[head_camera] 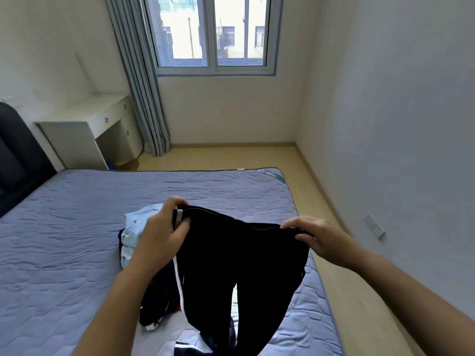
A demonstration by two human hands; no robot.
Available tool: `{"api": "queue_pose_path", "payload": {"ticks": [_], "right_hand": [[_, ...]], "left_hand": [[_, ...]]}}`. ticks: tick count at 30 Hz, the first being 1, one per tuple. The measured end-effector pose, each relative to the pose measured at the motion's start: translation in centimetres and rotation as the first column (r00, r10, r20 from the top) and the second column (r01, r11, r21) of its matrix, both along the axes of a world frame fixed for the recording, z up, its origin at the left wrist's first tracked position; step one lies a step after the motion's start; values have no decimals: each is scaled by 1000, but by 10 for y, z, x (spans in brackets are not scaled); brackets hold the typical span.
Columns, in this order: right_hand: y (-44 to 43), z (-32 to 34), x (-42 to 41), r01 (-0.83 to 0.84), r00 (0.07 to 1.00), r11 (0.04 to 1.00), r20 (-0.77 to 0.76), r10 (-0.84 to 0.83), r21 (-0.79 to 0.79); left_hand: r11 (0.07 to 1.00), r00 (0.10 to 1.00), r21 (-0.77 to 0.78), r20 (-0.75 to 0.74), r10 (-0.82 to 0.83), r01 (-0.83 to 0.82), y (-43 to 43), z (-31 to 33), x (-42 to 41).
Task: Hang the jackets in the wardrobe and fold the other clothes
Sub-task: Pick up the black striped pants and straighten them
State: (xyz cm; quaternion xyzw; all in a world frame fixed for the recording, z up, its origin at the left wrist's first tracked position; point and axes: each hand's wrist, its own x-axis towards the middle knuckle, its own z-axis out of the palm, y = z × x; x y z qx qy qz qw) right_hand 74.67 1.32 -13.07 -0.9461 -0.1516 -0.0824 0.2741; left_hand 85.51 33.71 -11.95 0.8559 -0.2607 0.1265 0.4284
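A pair of black trousers [239, 273] with a white side stripe hangs in the air above the bed, legs pointing down toward me. My left hand [164, 232] grips the left end of the waistband. My right hand [312, 237] pinches the right end of it. Behind my left hand a light blue patterned garment [136, 227] lies on the mattress. Dark navy clothes [156, 301] with white trim lie heaped under the trousers, partly hidden by them and by my left forearm.
The blue quilted mattress [64, 240] fills the lower left, with a dark headboard [15, 160] at the far left. A white desk [87, 129] and grey curtain [138, 80] stand by the window. Wooden floor [334, 253] runs along the right wall.
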Motion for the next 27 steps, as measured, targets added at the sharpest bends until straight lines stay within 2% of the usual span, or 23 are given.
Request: {"api": "queue_pose_path", "payload": {"ticks": [3,6,11,14,16,18,20,23,27], "right_hand": [[-9,1,2,-12,996,997,-86,5,-81],[-14,-5,4,-46,987,972,-162,9,-228],[-19,-10,6,-100,925,915,-375,-59,-390],[-14,-17,2,-165,879,854,-466,-99,-493],[-5,-22,-3,-230,824,784,-543,-158,-576],[3,-26,-8,-262,766,756,-606,-215,-599],[2,-23,-11,-216,778,760,-579,-246,-612],[-10,-13,-9,-87,918,778,-354,-180,-622],[-20,11,-1,-66,960,939,-277,-32,-337]], "left_hand": [[976,984,167,89,-153,137,-1,1,3],[924,944,298,151,-294,241,-1,5,10],[790,835,449,154,-528,417,-2,5,16],[713,808,546,105,-580,441,-11,8,16],[665,797,613,93,-597,426,-16,11,19],[593,762,692,95,-641,412,-21,15,20],[489,746,780,44,-665,390,-24,17,23],[316,783,889,-72,-618,331,-15,14,40],[185,823,940,-144,-550,288,-11,28,61]]}}
